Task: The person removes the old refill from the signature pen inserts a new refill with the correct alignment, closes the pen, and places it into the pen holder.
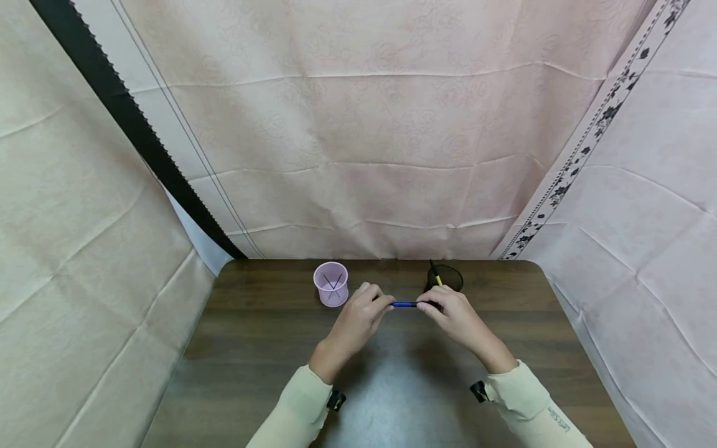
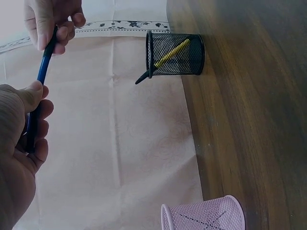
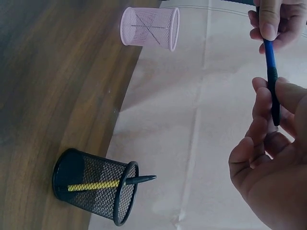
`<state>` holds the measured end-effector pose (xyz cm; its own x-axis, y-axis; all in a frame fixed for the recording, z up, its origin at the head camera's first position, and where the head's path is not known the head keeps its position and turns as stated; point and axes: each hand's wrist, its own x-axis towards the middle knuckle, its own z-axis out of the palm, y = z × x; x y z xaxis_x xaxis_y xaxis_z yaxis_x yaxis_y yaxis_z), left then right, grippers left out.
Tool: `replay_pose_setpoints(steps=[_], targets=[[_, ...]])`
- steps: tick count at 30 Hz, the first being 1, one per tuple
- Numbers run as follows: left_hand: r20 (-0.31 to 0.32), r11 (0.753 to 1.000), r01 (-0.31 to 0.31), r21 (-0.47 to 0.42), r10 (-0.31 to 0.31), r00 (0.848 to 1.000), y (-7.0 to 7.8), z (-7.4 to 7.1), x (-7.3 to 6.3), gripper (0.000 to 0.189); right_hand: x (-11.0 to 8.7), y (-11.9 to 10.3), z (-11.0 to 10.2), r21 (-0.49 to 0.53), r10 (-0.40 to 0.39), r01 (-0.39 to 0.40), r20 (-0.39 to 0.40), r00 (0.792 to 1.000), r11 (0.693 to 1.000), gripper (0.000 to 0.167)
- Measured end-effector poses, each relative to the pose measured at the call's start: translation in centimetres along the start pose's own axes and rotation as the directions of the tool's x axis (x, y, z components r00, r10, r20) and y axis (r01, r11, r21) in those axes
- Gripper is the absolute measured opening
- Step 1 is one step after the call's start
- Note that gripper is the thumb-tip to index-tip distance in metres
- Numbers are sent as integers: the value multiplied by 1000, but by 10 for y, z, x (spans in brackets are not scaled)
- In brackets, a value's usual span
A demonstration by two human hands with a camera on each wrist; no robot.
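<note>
Pale cloth point(image 1: 392, 124) behind brown surface point(image 1: 235, 348), blue pen point(image 1: 404, 304) aloft, left hand point(image 1: 358, 317) curled round one end, right hand point(image 1: 458, 317) pinching other; loose pinch might drop it, careless right swing might topple black cup point(image 3: 96, 167), yellow pen point(image 1: 438, 280) inside, just beyond

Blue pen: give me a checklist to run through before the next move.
1. Left grip holds the blue pen: ok.
2. Right grip pinches its other end: ok.
3. Only one grip on it: not ok, both hold it.
4. Pink holder upright: ok.
5. Pink holder empty: cannot tell, dark lines show at its mesh.
6. Black holder upright, yellow-and-black pen in it: ok.
</note>
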<state>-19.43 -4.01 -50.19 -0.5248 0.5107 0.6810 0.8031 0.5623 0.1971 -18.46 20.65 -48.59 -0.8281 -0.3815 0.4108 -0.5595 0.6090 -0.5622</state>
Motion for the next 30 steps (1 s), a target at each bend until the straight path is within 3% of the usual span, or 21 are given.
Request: replay_pose_setpoints(steps=[12,30], targets=[[24,1000,23,-10,-23,999,0,-1,0,10,-1,-1,3,6,-6,7,-39,999,1000,8],[31,999,37,-13,-36,999,0,1,-2,9,-5,-4,12,65,27,-22,-86,996,998,25]])
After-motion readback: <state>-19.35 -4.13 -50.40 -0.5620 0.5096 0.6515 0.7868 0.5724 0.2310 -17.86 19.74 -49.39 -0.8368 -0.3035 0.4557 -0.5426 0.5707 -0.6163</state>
